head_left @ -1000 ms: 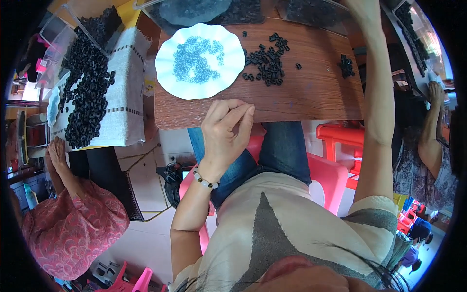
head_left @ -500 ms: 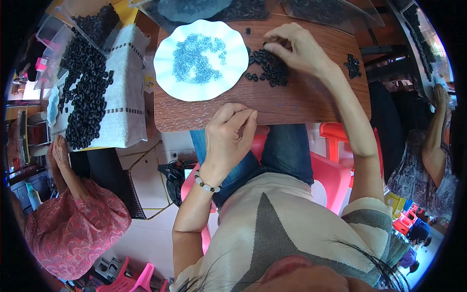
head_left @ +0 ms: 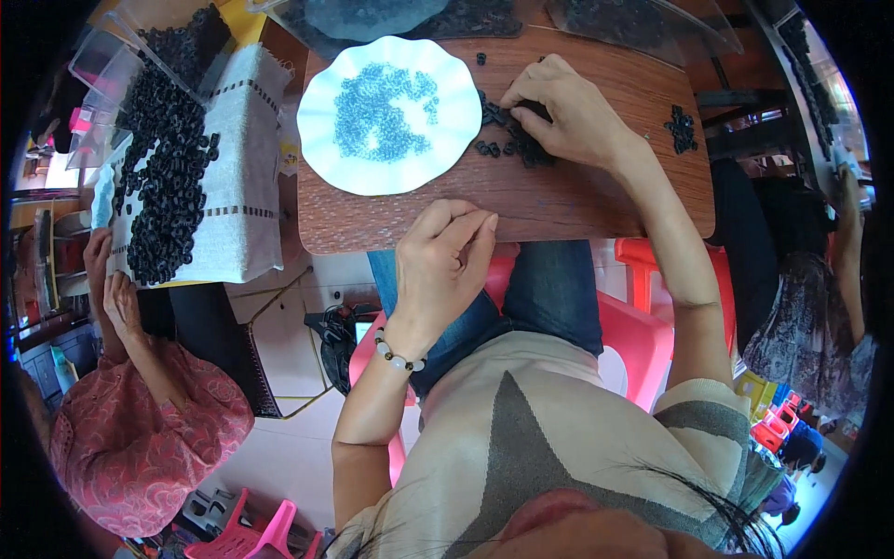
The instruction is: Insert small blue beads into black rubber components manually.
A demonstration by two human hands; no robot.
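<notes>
A white plate with a wavy rim (head_left: 321,154) lies on the wooden table (head_left: 391,224), holding a spread of tiny clear pieces (head_left: 377,107). Right of the plate is a loose pile of small black ring-like pieces (head_left: 531,151). My right hand (head_left: 573,112) reaches over this pile, thumb and forefinger pinched at a black piece at its left side. Its palm hides part of the pile. Close to the table's near edge, my left hand (head_left: 442,265) is held closed, thumb against the fingers. Whatever it may hold is hidden.
A small black cluster (head_left: 681,129) lies at the table's right. Clear bins (head_left: 610,28) stand along the far edge. At left, a cloth-covered table (head_left: 247,168) bears a large black heap (head_left: 168,205); a person in a pink patterned top (head_left: 149,429) works there. Another person (head_left: 801,317) sits at right.
My right hand has come down and slightly nearer, its fingertips now among the black pieces. My left hand stays almost still. The person at left has moved one hand toward the pale dish.
</notes>
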